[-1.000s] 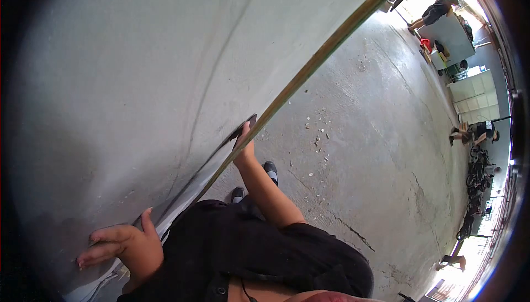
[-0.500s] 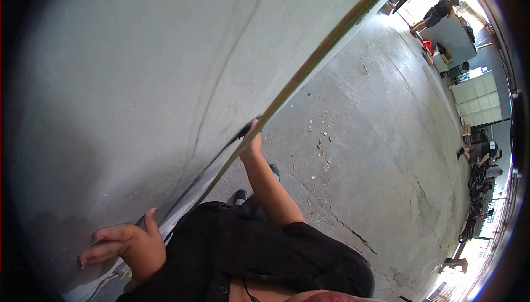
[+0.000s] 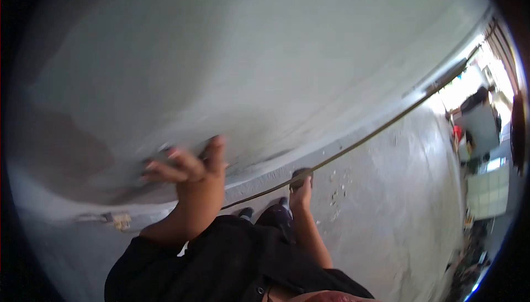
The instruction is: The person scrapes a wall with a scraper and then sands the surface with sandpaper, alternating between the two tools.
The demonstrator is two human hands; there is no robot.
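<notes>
Pressing flat against the grey panel, the left hand is spreading its fingers open on the smooth, matte surface. The right hand is closing around a small dark tool at the panel's lower edge, touching the thin brown strip running along it. Head view is blurring; the tool's shape cannot be told. Below, the rough concrete floor is showing pale scattered chips.
</notes>
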